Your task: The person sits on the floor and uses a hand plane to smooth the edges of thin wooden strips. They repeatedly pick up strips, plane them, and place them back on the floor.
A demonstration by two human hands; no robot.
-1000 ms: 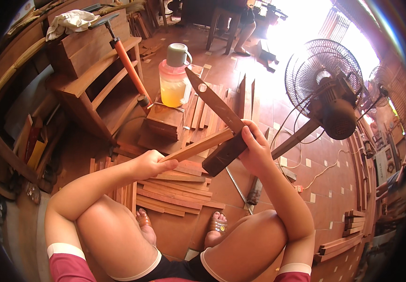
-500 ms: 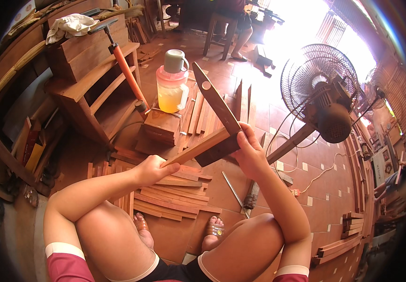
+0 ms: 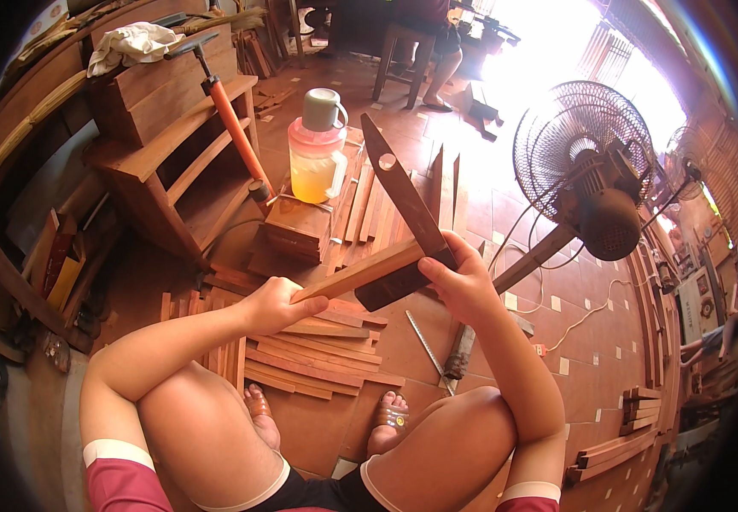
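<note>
My left hand (image 3: 277, 305) is closed around the near end of a narrow wooden strip (image 3: 358, 275), which slants up to the right in front of me. My right hand (image 3: 463, 280) grips a dark wooden try square (image 3: 410, 198) at its corner, thumb on top and fingers behind. The square's long blade has a round hole and points up and away. Its short thick stock (image 3: 390, 287) lies along the lower right side of the strip, and the strip's far end meets the blade near my right thumb.
Several wooden strips (image 3: 309, 363) lie on the tiled floor before my feet. A jug of yellow drink (image 3: 312, 166) with a cup on top stands on a wooden box (image 3: 296, 226). A fan (image 3: 586, 166) stands right, a metal ruler (image 3: 424, 346) lies below, and a hand pump (image 3: 234, 128) leans left.
The try square has shifted slightly right and down along with my right hand, and my right thumb now lies further across its corner. My left hand has barely moved.
</note>
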